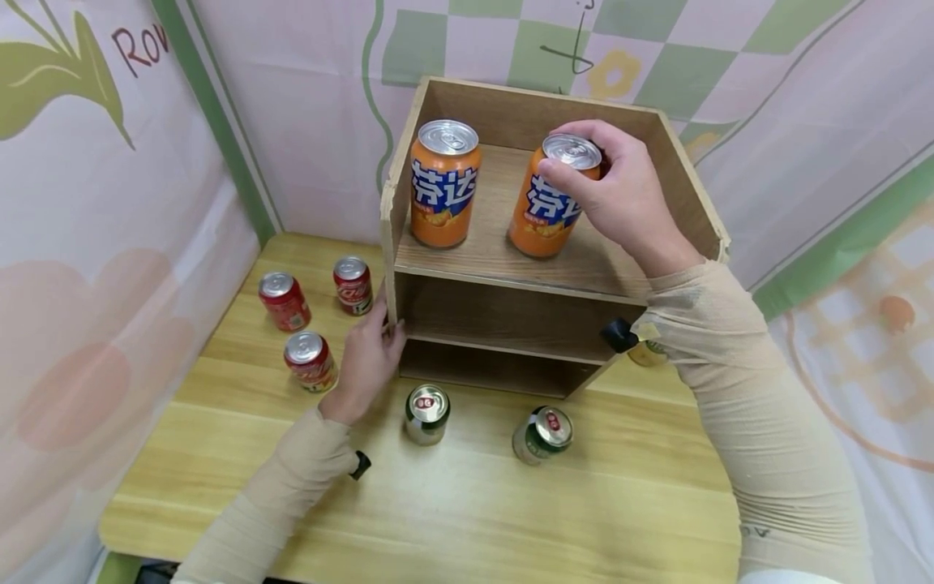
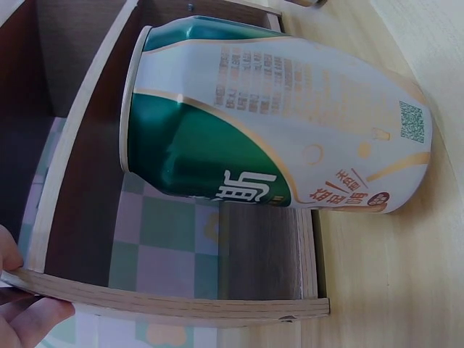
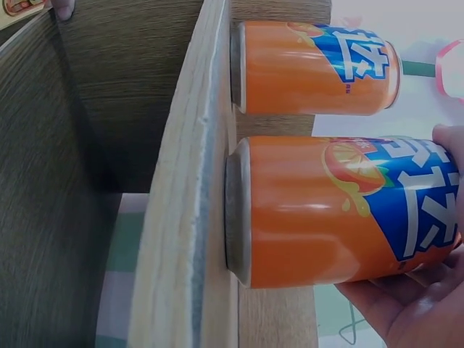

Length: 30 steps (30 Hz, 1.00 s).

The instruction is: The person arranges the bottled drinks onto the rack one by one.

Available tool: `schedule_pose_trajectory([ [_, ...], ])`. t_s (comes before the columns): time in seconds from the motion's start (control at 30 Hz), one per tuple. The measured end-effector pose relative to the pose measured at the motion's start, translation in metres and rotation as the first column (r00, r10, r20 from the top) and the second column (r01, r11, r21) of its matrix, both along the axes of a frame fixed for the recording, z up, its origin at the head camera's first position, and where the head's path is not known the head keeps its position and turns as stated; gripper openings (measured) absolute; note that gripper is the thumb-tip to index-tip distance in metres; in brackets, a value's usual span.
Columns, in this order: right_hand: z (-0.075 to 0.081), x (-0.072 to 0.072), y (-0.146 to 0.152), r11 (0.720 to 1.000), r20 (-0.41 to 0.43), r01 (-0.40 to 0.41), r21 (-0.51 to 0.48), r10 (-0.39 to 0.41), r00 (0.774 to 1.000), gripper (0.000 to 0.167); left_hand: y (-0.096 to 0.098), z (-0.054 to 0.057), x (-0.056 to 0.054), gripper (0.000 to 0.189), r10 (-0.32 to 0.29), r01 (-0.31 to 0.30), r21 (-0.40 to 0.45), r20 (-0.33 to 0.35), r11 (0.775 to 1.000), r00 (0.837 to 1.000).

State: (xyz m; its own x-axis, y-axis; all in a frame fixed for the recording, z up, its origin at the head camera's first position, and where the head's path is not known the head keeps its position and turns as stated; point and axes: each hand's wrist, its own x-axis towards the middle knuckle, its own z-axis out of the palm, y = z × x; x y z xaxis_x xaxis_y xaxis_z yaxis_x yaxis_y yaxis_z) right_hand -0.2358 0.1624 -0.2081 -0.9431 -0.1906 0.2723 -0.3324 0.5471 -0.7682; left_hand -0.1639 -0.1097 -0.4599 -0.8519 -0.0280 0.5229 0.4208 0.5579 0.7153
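On the top board of a small wooden shelf stand two orange soda cans. My right hand grips the right-hand orange soda can around its upper part, thumb in front; the can leans slightly. In the right wrist view, that can's base is at the board's front edge. The other orange soda can stands upright to the left, untouched. My left hand holds the shelf's left side panel, and in the left wrist view its fingers pinch the panel's edge.
Three red cans stand on the wooden table, left of the shelf. Two green-and-white cans stand before it. Another can is partly hidden by my right sleeve. Patterned cloth hangs behind. The lower compartments face me.
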Motion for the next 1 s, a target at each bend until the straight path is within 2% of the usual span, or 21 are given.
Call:
schedule_pose_trajectory([
  [0.27,0.008,0.000,0.003,0.995,0.006,-0.052,0.079,0.052,0.999,0.047,0.002,0.002,0.000,0.068,0.000,0.000,0.007,-0.002,1.000,1.000],
  [0.57,0.015,0.003,0.005,0.981,0.071,-0.079,0.175,0.067,0.995,0.055,0.004,0.000,-0.001,0.067,0.000,0.000,0.005,-0.013,1.000,1.000],
  [0.67,0.018,0.006,0.007,0.982,0.086,-0.112,0.153,0.099,0.991,0.058,0.004,-0.001,-0.001,0.067,-0.004,0.004,0.007,-0.023,1.000,1.000],
  [0.77,0.021,0.009,0.011,0.986,0.080,-0.139,0.087,0.132,0.988,0.058,0.004,-0.001,0.000,0.066,-0.011,0.011,0.008,-0.020,1.000,1.000],
  [1.0,0.026,0.018,0.026,0.983,0.046,-0.178,0.036,0.176,0.983,0.054,0.002,0.000,0.001,0.069,-0.016,0.015,0.016,0.025,1.000,1.000],
])
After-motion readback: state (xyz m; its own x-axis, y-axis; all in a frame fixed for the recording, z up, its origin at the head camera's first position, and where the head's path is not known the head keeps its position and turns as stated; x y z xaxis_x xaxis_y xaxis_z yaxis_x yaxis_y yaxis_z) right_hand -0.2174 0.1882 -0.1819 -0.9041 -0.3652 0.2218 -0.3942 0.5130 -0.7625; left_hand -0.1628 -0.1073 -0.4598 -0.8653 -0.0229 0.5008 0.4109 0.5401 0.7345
